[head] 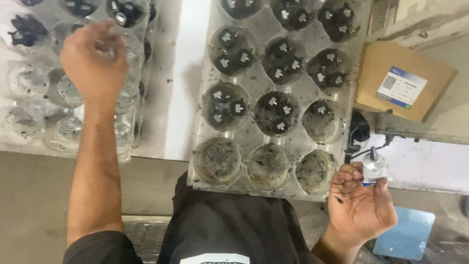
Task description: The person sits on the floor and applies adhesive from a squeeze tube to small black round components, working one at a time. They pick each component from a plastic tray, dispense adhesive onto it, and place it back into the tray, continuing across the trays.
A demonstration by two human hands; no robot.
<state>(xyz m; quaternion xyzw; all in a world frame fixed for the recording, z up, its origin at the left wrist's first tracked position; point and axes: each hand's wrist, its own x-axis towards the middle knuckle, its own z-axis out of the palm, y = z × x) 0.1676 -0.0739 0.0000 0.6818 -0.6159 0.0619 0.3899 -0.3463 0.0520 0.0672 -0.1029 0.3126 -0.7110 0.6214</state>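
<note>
My left hand [93, 61] reaches out over a clear plastic tray [29, 122] on the left, fingers curled down into one of its round cups; whether it grips anything is hidden. My right hand [359, 203] is low at the right, palm up, pinching a small white bottle with a dark nozzle [373, 166] between thumb and fingers. Between my hands lies a second, dirty clear tray [254, 83]. Its upper cups hold small black parts with white labels [281, 54], and its three nearest cups hold only dark residue.
A brown cardboard box [403, 80] with a white and blue label sits at the right on a ledge. A black cable and plug [360, 132] lie beside the dirty tray. A light blue sheet [405, 234] is at the bottom right.
</note>
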